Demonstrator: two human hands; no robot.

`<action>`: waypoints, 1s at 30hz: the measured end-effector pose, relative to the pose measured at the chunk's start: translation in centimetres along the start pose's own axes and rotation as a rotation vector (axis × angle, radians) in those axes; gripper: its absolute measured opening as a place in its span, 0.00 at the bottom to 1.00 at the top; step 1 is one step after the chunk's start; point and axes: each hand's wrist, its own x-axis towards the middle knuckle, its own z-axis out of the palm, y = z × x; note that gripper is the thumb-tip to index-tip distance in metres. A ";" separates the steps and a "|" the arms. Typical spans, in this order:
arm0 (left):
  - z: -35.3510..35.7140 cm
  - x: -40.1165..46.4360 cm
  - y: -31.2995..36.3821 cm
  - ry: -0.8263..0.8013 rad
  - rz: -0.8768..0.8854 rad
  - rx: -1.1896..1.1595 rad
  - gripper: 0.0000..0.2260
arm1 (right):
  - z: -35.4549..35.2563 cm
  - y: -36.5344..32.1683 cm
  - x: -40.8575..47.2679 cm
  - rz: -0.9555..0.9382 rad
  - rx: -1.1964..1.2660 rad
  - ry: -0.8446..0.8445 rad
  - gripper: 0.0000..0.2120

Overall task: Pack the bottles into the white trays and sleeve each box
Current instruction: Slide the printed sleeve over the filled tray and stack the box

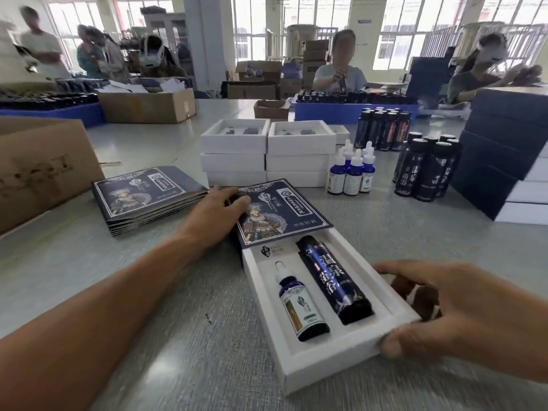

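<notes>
tray: white tray (350, 351) sits on the grey table (178, 336) right in front, far end tucked into the sleeve, near end sticking out
sleeve: dark blue sleeve (281, 212) with a printed figure on top, covering only the far part of the tray
bottles in tray: small dropper bottle (302, 307) lying in the left slot, tall dark bottle (335, 280) lying in the right slot, side by side, not touching
left hand: left hand (213, 215) lies on the sleeve's left edge, fingers mostly straight and pressed down on the top
right hand: right hand (439, 315) grips the tray's near right corner, thumb on the front edge, fingers curled along the right side
spare sleeves: stack of flat sleeves (148, 200) to the left, near the left hand
spare trays: two stacks of white trays (267, 155) just behind the sleeve
loose bottles: cluster of droppers (351, 173) right of the tray stacks, dark bottles (427, 170) further right, another group (382, 130) behind
finished boxes: dark boxes (504, 149) piled at the far right
other stuff: cardboard box (38, 170) at the left edge, people working across the table, blurry
</notes>
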 end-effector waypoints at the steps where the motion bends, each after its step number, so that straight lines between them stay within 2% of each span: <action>1: 0.0 0.1 0.0 -0.013 -0.008 0.004 0.21 | 0.1 -0.1 0.0 0.004 -0.020 0.014 0.39; 7: 0.3 0.4 0.0 -0.008 -0.050 0.022 0.24 | 1.3 -0.6 0.5 0.019 -0.067 0.127 0.38; 12: 0.6 0.3 0.2 0.028 -0.035 0.003 0.19 | 2.3 -1.1 0.8 0.014 -0.158 0.218 0.25; 16: 0.4 0.2 0.2 0.011 -0.033 -0.031 0.19 | 2.9 -1.0 1.5 0.044 -0.217 0.293 0.34; 20: 0.8 0.1 0.4 -0.070 -0.020 -0.065 0.20 | 3.6 -1.2 2.2 0.101 -0.308 0.344 0.36; 30: 1.7 -1.0 1.6 -0.128 0.034 -0.059 0.21 | 3.7 -1.0 2.8 0.143 -0.369 0.447 0.30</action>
